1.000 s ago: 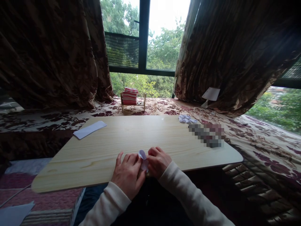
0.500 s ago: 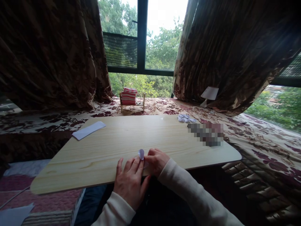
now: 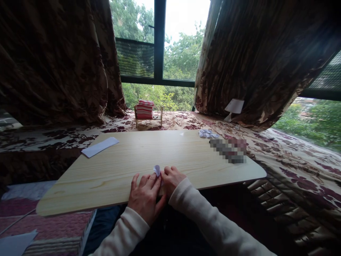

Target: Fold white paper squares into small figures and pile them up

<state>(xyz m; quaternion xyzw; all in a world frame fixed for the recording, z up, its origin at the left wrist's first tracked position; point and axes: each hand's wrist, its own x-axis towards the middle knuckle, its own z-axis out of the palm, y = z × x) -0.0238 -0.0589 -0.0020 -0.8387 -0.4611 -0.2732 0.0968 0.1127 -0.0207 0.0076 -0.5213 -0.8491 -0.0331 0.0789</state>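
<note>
At the near edge of the wooden table board (image 3: pixel 128 153), a small piece of white paper (image 3: pixel 156 170) curls upward between my hands. My left hand (image 3: pixel 145 195) holds it against the board, its fingertips at the base of the curl and its other fingers spread. Close on the right, my right hand (image 3: pixel 172 181) has its fingers bent and pinched at the paper's side. Most of the paper is hidden under the fingers.
Folded white paper (image 3: pixel 100 147) lies at the board's left. Small folded paper pieces (image 3: pixel 208 133) lie at the far right, beside a pixelated patch (image 3: pixel 229 151). Behind stand a small rack (image 3: pixel 161 117) with red-striped cloths (image 3: pixel 144 109) and a white lamp (image 3: pixel 234 106).
My right hand has shifted slightly left, nearer my left hand. The paper's curled end has turned a little and opened wider. The whole view has shifted slightly.
</note>
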